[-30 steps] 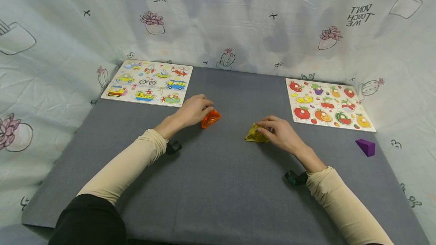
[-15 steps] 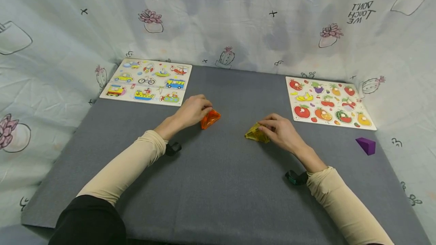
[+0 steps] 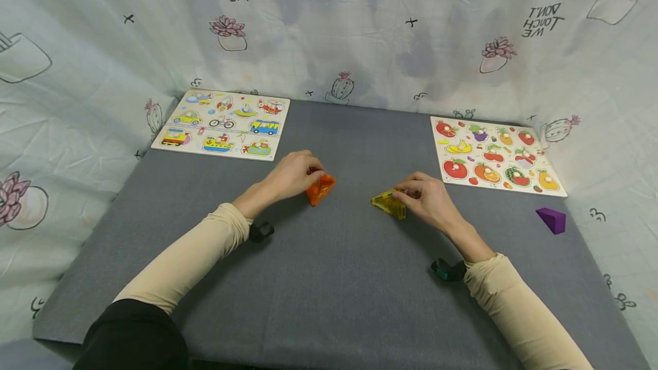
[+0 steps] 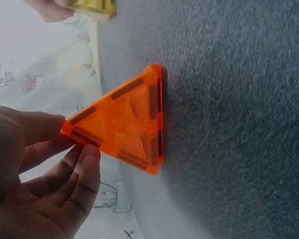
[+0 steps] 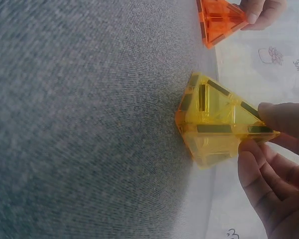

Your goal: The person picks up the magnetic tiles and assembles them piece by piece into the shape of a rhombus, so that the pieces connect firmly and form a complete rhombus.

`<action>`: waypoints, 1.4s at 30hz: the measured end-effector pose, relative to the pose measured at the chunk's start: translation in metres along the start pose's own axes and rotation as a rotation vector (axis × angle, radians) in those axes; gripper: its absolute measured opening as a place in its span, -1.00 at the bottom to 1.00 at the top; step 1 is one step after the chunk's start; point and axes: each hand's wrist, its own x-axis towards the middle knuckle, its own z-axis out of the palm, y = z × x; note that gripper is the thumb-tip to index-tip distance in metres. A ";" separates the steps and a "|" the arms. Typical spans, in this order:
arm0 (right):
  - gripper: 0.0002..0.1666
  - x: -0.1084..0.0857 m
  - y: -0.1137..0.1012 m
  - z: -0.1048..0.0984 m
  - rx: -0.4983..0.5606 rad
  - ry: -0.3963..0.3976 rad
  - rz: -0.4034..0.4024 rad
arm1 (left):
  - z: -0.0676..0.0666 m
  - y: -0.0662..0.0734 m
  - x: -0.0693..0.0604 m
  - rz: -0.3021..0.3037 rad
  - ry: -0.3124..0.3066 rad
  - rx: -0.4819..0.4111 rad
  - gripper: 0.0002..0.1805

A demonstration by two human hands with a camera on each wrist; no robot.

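Observation:
Near the middle of the grey table, my left hand (image 3: 294, 175) pinches the tip of an orange see-through pyramid (image 3: 321, 189) between thumb and fingers. Dark strips line the edges of its triangular faces in the left wrist view, where the orange pyramid (image 4: 122, 124) has its base at or very near the cloth. To the right, my right hand (image 3: 426, 198) holds a yellow see-through pyramid (image 3: 389, 204) by its tip. The right wrist view shows the yellow pyramid (image 5: 219, 122) with thumb and fingers on its point. A gap separates the two pyramids.
A vehicle picture board (image 3: 221, 125) lies at the back left, and a fruit picture board (image 3: 496, 156) at the back right. A purple wedge-shaped block (image 3: 552, 220) sits near the right edge of the table (image 3: 329, 296). A patterned curtain (image 3: 360, 33) hangs behind.
The left hand has brought the orange pyramid slightly nearer the person and turned it. The yellow pyramid has turned a little in the right hand, which has shifted slightly right.

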 end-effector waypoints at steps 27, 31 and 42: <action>-0.83 -0.002 -0.005 0.005 -0.046 0.018 0.096 | 0.013 0.013 -0.007 0.045 0.001 -0.024 -0.79; -0.73 -0.005 0.001 -0.002 -0.037 -0.032 0.165 | 0.009 0.004 -0.012 0.023 -0.036 -0.047 -0.73; -0.37 -0.012 0.016 -0.006 -0.072 -0.305 0.122 | 0.007 -0.014 -0.017 0.043 -0.252 0.062 -0.51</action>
